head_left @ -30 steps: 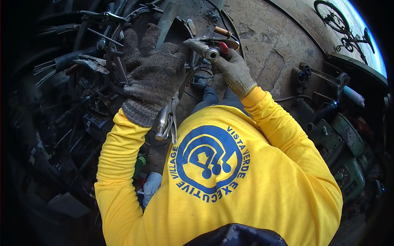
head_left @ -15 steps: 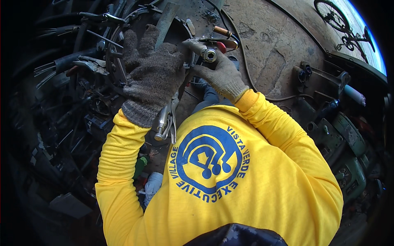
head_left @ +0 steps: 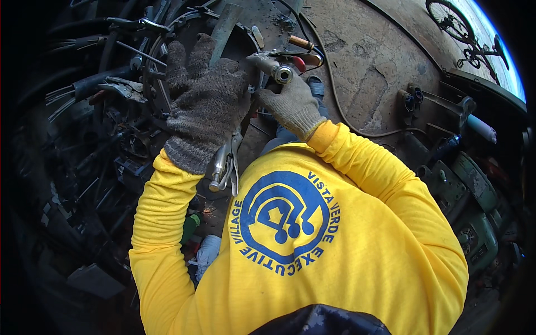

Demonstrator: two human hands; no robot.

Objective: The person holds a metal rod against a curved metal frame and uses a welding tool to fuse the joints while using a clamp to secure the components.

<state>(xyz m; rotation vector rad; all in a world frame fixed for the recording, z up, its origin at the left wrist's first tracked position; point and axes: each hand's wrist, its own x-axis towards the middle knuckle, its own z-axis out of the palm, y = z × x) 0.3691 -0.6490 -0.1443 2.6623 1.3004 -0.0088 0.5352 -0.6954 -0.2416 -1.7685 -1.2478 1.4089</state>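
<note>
My left hand (head_left: pixel 206 103), in a dirty grey knit glove, lies with fingers spread over a round metal rim (head_left: pixel 245 33). A flat grey metal bar (head_left: pixel 226 28) sticks out past its fingers; the bar's lower end is hidden. My right hand (head_left: pixel 295 106), in a lighter glove, is closed around locking pliers (head_left: pixel 283 74) at the rim's right side, the handle's round end facing up. The pliers' jaws cannot be made out. Below my left hand, a second pair of locking pliers (head_left: pixel 223 167) hangs at the rim's near side.
More locking pliers (head_left: pixel 123 88) sit left of the rim among dark metal parts and cut cables (head_left: pixel 61 97). A wooden-handled tool (head_left: pixel 301 42) lies beyond my right hand. A hose (head_left: pixel 333 84) crosses the concrete floor. Green machine housings (head_left: pixel 477 223) stand right; a bicycle (head_left: pixel 472 47) is far right.
My right hand has shifted slightly left and nearer to me, and the pliers' round end has moved a little left with it. My left hand stays almost still.
</note>
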